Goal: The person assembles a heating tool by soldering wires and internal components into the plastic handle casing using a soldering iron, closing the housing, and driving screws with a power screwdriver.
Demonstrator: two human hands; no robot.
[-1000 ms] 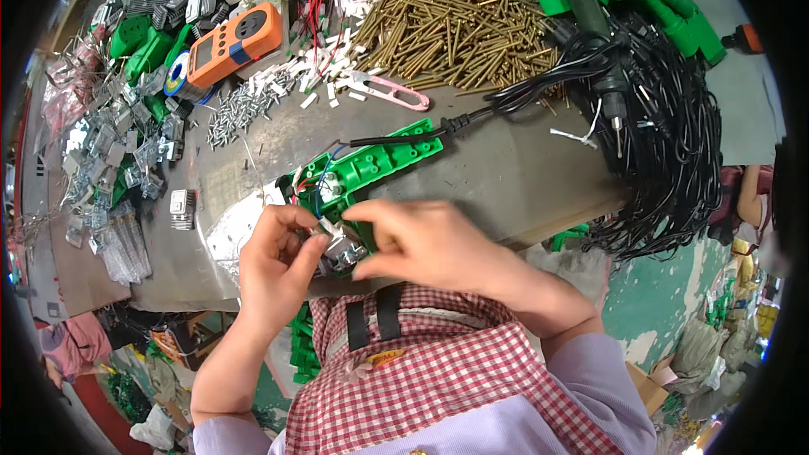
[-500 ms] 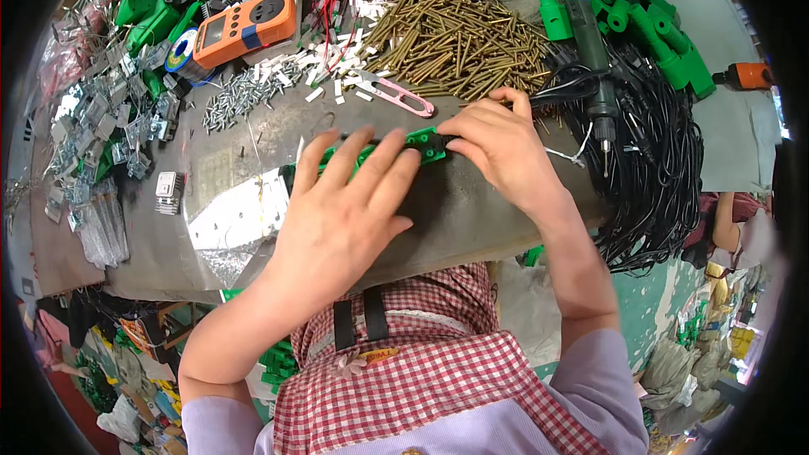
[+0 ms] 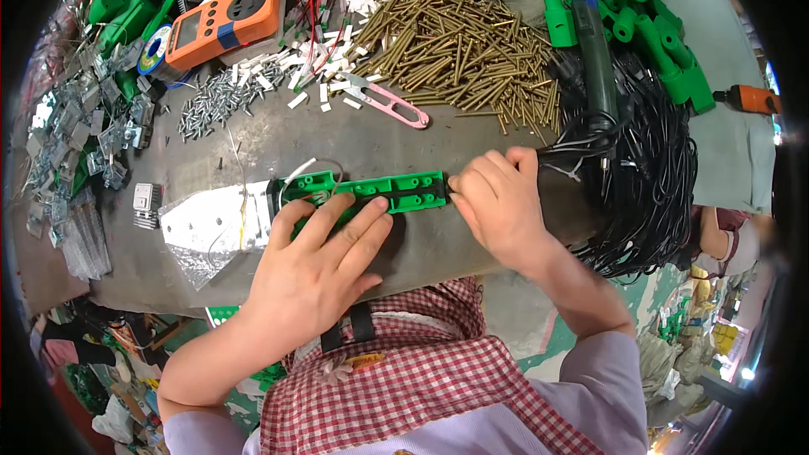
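A long green plastic housing half (image 3: 421, 182) lies open side up on the table in front of me, a black cable (image 3: 383, 192) running along its inside. My left hand (image 3: 316, 257) rests over its left part, fingers spread and fingertips on the housing; the thumb stands apart. At the housing's right end my right hand (image 3: 501, 206) is closed, pinching the black cable where it leaves the end. A white wire (image 3: 300, 170) loops above the left end. Attached there is a flat white metal plate in clear plastic wrap (image 3: 215, 223). My left fingers hide part of the housing's inside.
Beyond lie pink-handled thread snips (image 3: 389, 103), a pile of brass screws (image 3: 455, 46), small silver screws (image 3: 221, 101) and an orange meter (image 3: 226, 27). To the right are a power screwdriver (image 3: 597, 67) and coiled black cables (image 3: 645, 194). Metal parts (image 3: 88, 131) crowd the left.
The housing now lies nearer and flatter, with more of its inside showing. My left hand has come nearer and left; my right hand has drawn nearer, off the housing's end.
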